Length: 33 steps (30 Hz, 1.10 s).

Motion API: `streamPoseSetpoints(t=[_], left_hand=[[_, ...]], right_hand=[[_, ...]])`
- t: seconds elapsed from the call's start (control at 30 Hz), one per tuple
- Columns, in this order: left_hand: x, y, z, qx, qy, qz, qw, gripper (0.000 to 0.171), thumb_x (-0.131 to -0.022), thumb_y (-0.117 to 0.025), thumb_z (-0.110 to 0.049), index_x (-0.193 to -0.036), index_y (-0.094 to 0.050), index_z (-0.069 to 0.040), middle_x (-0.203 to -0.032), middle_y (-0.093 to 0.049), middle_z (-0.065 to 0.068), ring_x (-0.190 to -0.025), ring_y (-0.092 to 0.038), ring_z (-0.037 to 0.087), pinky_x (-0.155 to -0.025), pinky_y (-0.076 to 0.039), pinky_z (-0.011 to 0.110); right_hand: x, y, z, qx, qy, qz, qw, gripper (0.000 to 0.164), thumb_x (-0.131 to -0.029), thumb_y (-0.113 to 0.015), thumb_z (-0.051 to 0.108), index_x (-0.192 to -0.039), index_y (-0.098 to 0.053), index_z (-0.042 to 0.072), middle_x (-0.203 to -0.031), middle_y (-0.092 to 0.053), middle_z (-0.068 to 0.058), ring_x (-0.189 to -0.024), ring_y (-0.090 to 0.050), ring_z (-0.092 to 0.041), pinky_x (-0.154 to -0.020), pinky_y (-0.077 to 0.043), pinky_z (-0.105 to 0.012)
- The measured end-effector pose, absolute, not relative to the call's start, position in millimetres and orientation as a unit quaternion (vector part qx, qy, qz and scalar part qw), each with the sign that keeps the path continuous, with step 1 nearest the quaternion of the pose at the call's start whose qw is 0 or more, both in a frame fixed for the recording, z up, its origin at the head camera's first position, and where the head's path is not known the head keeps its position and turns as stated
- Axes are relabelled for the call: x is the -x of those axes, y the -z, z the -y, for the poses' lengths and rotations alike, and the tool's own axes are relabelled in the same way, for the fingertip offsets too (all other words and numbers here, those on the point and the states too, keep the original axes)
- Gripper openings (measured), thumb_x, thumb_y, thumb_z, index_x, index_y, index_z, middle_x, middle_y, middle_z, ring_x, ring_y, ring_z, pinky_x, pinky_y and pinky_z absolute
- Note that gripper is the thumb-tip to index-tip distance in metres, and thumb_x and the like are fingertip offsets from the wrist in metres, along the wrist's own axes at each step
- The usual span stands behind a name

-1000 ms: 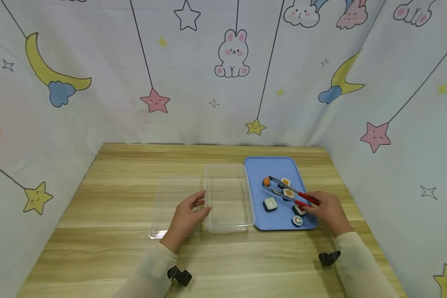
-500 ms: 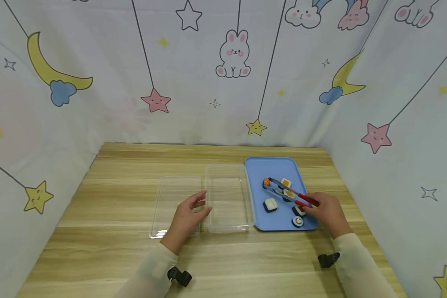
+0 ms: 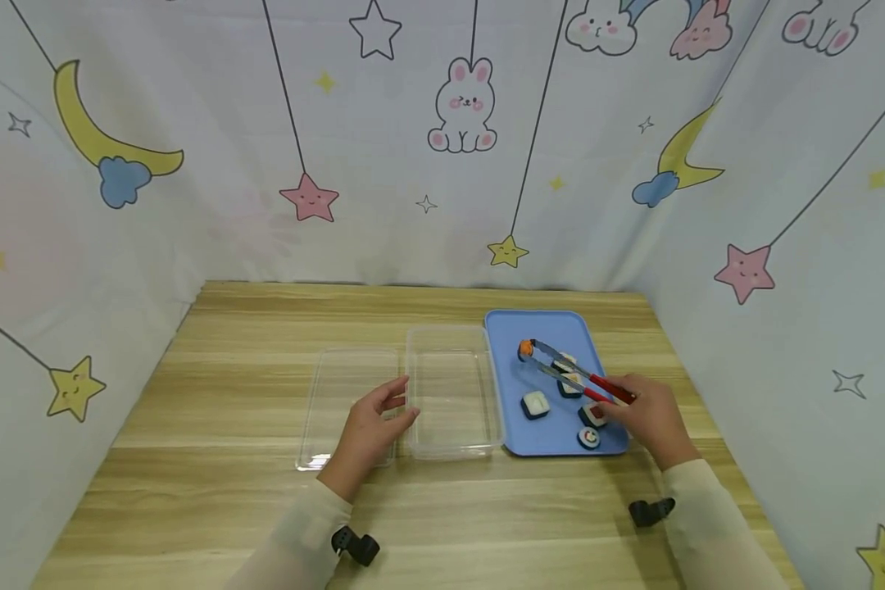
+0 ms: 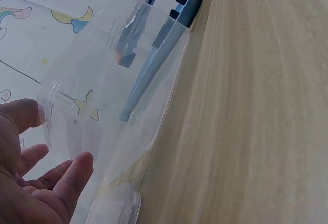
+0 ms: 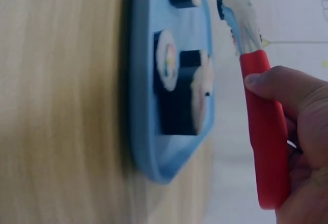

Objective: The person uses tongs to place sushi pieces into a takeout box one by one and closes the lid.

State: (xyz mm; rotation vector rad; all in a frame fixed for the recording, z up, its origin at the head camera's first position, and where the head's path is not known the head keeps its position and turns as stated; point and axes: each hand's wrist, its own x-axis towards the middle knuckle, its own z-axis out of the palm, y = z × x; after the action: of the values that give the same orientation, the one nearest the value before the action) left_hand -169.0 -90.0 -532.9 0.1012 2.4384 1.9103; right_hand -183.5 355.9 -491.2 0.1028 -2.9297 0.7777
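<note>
My right hand [image 3: 651, 412] grips red-handled metal tongs [image 3: 601, 392] over the blue tray [image 3: 515, 438]. Between the tong tips is a dark-sided sushi piece with an orange top [image 3: 525, 350], which appears raised off the tray. In the right wrist view the thumb lies along the red handle [image 5: 266, 131]. My left hand [image 3: 369, 430] has loosely bent fingers at the left side of a clear plastic box [image 3: 453, 401]. In the left wrist view, fingertips [image 4: 82, 165] rest at the box wall, not curled round it.
Several sushi pieces stay on the tray, among them a white-topped one [image 3: 535, 404] and a small round roll [image 3: 588, 437]. A clear lid [image 3: 324, 401] lies left of the box, partly under the left hand. A patterned curtain [image 3: 383, 238] borders the wooden table [image 3: 229, 393].
The tongs have closed on the orange-topped sushi piece and moved it slightly up and away, apparently lifting it. The left hand and the box have stayed put.
</note>
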Motion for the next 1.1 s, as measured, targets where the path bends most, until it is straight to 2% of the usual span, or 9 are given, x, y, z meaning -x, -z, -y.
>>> streamPoseSetpoints(t=[0.13,0.3,0.4,0.5,0.6,0.73,0.83,0.97,1.1], left_hand=[[169,532,90,-0.027,-0.617,-0.786,0.024,0.057,-0.092,-0.080,-0.015,-0.145,-0.061,-0.009,-0.145,-0.061,0.014,-0.124,-0.064,0.032,-0.093,-0.058,0.047],[169,532,91,-0.031,-0.622,-0.782,0.025,0.058,-0.092,-0.080,-0.015,-0.146,-0.060,-0.008,-0.145,-0.061,0.014,-0.125,-0.064,0.033,-0.092,-0.058,0.045],[169,534,92,-0.031,-0.625,-0.780,0.025,0.058,-0.092,-0.081,-0.015,-0.146,-0.060,-0.008,-0.144,-0.061,0.015,-0.125,-0.064,0.033,-0.092,-0.058,0.044],[169,533,92,-0.029,-0.630,-0.776,0.027,0.058,-0.091,-0.081,-0.015,-0.145,-0.061,-0.008,-0.143,-0.062,0.016,-0.124,-0.064,0.033,-0.093,-0.058,0.045],[170,532,92,-0.028,-0.633,-0.773,0.029,0.058,-0.091,-0.081,-0.013,-0.145,-0.061,-0.008,-0.142,-0.062,0.017,-0.125,-0.064,0.034,-0.094,-0.058,0.046],[171,534,93,-0.025,-0.629,-0.776,0.029,0.058,-0.092,-0.080,-0.013,-0.145,-0.060,-0.006,-0.142,-0.063,0.017,-0.124,-0.064,0.035,-0.093,-0.058,0.046],[171,533,94,-0.026,-0.630,-0.776,0.029,0.059,-0.091,-0.081,-0.012,-0.146,-0.060,-0.006,-0.142,-0.063,0.017,-0.124,-0.064,0.035,-0.094,-0.058,0.047],[171,534,95,-0.031,-0.636,-0.770,0.037,0.060,-0.092,-0.081,-0.013,-0.147,-0.058,-0.007,-0.142,-0.063,0.017,-0.124,-0.064,0.034,-0.094,-0.058,0.046],[171,535,95,-0.031,-0.635,-0.770,0.041,0.061,-0.092,-0.081,-0.016,-0.148,-0.058,-0.009,-0.141,-0.064,0.016,-0.124,-0.064,0.033,-0.095,-0.057,0.046]], right_hand=[[184,480,-349,-0.055,-0.270,0.957,0.090,0.042,-0.084,-0.088,0.016,-0.122,-0.076,0.002,-0.111,-0.074,-0.017,-0.090,-0.068,-0.032,-0.074,-0.058,-0.046],[187,459,-330,-0.081,-0.272,0.954,0.101,0.040,-0.084,-0.088,0.015,-0.121,-0.077,0.003,-0.109,-0.074,-0.016,-0.091,-0.068,-0.034,-0.075,-0.060,-0.048],[191,449,-315,-0.096,-0.282,0.951,0.088,0.040,-0.084,-0.088,0.015,-0.122,-0.077,0.006,-0.109,-0.074,-0.014,-0.089,-0.068,-0.031,-0.071,-0.060,-0.043],[196,443,-299,-0.088,-0.322,0.942,0.043,0.040,-0.086,-0.086,0.017,-0.125,-0.076,0.011,-0.114,-0.072,-0.012,-0.085,-0.066,-0.030,-0.058,-0.059,-0.040],[205,444,-282,-0.104,-0.327,0.939,0.021,0.039,-0.087,-0.086,0.016,-0.125,-0.077,0.012,-0.113,-0.072,-0.011,-0.086,-0.066,-0.030,-0.056,-0.058,-0.037],[222,451,-256,-0.173,-0.267,0.948,0.035,0.038,-0.084,-0.087,0.015,-0.120,-0.078,0.009,-0.104,-0.074,-0.008,-0.090,-0.066,-0.029,-0.071,-0.057,-0.036],[230,453,-238,-0.195,-0.248,0.949,0.023,0.038,-0.083,-0.087,0.014,-0.119,-0.079,0.008,-0.101,-0.075,-0.006,-0.089,-0.067,-0.029,-0.075,-0.057,-0.040],[237,452,-221,-0.189,-0.238,0.953,-0.009,0.036,-0.084,-0.086,0.014,-0.119,-0.078,0.008,-0.103,-0.076,-0.009,-0.091,-0.069,-0.030,-0.077,-0.058,-0.041],[241,448,-208,-0.181,-0.226,0.957,-0.027,0.035,-0.085,-0.085,0.016,-0.119,-0.078,0.008,-0.104,-0.076,-0.009,-0.089,-0.067,-0.026,-0.078,-0.058,-0.041]])
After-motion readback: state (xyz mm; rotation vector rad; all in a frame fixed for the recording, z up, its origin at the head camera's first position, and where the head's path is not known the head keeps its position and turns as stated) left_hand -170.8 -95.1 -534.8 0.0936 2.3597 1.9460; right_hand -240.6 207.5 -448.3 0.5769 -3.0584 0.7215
